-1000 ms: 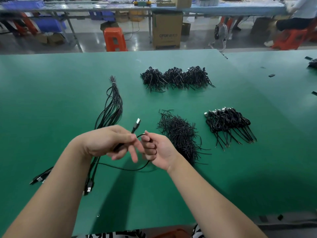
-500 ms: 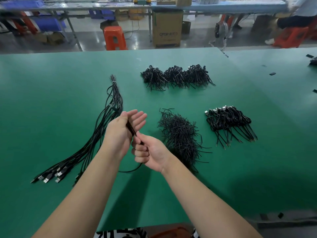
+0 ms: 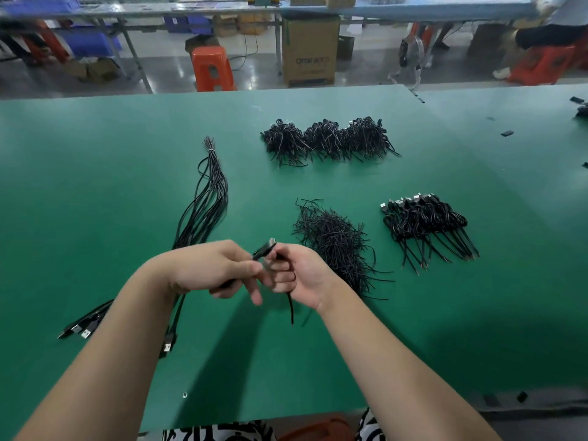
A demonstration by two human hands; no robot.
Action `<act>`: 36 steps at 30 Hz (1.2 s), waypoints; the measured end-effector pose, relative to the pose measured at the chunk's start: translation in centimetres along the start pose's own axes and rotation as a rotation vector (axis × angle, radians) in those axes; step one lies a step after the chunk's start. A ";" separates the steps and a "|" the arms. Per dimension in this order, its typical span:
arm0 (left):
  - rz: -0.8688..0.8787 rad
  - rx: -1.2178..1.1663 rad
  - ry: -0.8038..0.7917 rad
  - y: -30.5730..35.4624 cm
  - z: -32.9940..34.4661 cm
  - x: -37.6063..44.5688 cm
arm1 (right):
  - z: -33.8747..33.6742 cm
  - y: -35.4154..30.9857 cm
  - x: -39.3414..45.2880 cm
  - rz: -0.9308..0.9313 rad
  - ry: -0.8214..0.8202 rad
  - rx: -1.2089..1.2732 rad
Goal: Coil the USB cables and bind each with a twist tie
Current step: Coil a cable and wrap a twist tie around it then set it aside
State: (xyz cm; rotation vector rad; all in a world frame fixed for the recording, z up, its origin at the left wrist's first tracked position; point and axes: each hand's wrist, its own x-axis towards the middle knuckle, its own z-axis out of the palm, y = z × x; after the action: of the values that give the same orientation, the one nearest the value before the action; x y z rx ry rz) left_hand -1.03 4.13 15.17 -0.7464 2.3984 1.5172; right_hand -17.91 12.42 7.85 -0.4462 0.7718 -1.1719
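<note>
Both hands meet above the green table (image 3: 95, 192), working one black USB cable (image 3: 264, 248). My left hand (image 3: 210, 268) grips the cable with curled fingers, and the silver plug sticks up between the hands. My right hand (image 3: 296, 273) holds the cable's coiled part in its fist; a short tail hangs down below it. A bundle of uncoiled cables (image 3: 203, 211) lies to the left, with plugs near my left forearm. A loose heap of black twist ties (image 3: 334, 240) lies just right of my right hand.
A row of coiled, tied cables (image 3: 426, 224) lies at the right. Three dark heaps of tied cables (image 3: 327, 140) sit farther back. Beyond the table's far edge stand an orange stool (image 3: 212, 68), a cardboard box (image 3: 310, 50) and another bench; a seated person is at the far right.
My left hand swung up beside the right hand, then came back down across the cable. The long slack loop below the hands has gone; only a short tail hangs now.
</note>
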 end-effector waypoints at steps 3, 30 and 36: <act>-0.159 0.115 0.318 -0.5 1.1 1.0 | 0.5 -0.8 -0.2 -0.052 -0.009 0.011; 0.231 -1.141 0.658 1.1 3.5 4.0 | 0.7 2.2 0.1 -0.333 0.197 -0.715; 0.229 -1.103 0.571 0.9 4.4 4.0 | 0.6 2.2 0.9 -0.338 0.194 -0.523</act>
State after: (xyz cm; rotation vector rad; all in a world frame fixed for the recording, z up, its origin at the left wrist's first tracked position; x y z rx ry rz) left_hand -5.31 7.11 12.21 -1.2307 1.7827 3.1108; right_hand -15.88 12.35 6.49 -0.9334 1.2127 -1.3346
